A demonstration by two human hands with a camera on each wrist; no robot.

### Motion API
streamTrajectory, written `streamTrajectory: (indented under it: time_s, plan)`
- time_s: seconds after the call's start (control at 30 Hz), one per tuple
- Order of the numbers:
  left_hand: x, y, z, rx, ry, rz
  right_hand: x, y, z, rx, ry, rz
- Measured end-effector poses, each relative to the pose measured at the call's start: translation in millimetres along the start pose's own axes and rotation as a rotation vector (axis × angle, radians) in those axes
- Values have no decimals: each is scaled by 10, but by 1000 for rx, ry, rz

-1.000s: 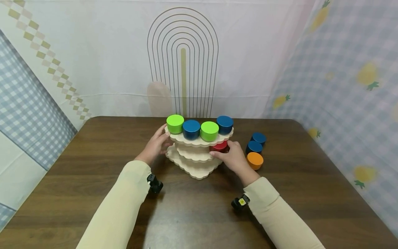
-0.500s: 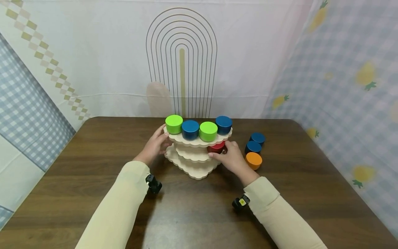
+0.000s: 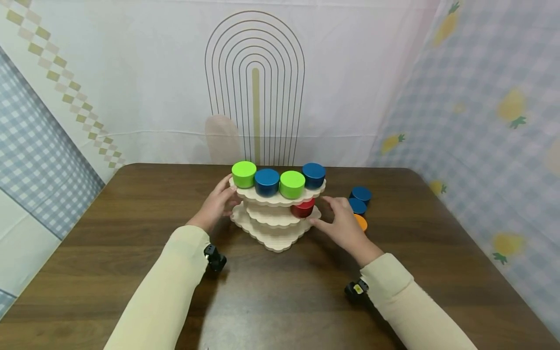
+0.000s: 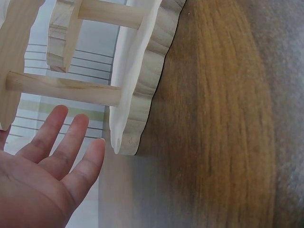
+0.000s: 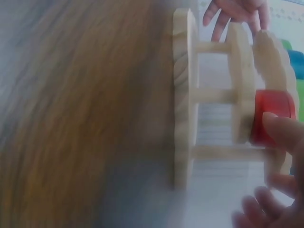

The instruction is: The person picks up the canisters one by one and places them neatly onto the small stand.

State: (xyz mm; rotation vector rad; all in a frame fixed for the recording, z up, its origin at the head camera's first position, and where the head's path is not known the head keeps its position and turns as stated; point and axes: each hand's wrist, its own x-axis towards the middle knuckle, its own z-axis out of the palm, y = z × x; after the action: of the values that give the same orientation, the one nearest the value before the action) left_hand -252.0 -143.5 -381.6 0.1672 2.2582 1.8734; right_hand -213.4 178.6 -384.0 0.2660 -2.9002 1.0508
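Observation:
A pale wooden tiered stand (image 3: 276, 238) with scalloped edges stands on the table. My left hand (image 3: 214, 203) holds the left edge of its top tier between thumb and index finger; the other fingers (image 4: 83, 175) stretch out loosely in the left wrist view. On the middle tier, at its right end, sits a red cylinder block (image 3: 303, 209), partly under the top tier. My right hand (image 3: 345, 226) is just right of it, thumb and fingers spread, holding nothing. Along the top tier stand a green block (image 3: 243, 175), a blue block (image 3: 267, 183), another green block (image 3: 291, 185) and another blue block (image 3: 313, 176).
Behind my right hand, two blue blocks (image 3: 360, 194) and an orange block (image 3: 360, 222) stand on the brown wooden table (image 3: 271, 296). A white patterned cloth (image 3: 166, 87) hangs behind the table, and a checked cloth (image 3: 472, 146) hangs at the right.
My right hand has let go of the red block and drawn back to the right, now partly covering the orange block. The red block has shifted slightly left. My left hand keeps its place.

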Motion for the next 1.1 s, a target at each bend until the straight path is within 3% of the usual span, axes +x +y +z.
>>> streamTrajectory:
  time_s: [0.33,0.57,1.1]
  plan:
    - [-21,24,10,-11,1,-5,-102,231,-176,-98,45,6]
    - [0,-5,-11,-3,-1,-7,-165,341,-306,-138,55,77]
    - [12,-8,-15,3,-4,-9,-227,588,-422,-203,15,156]
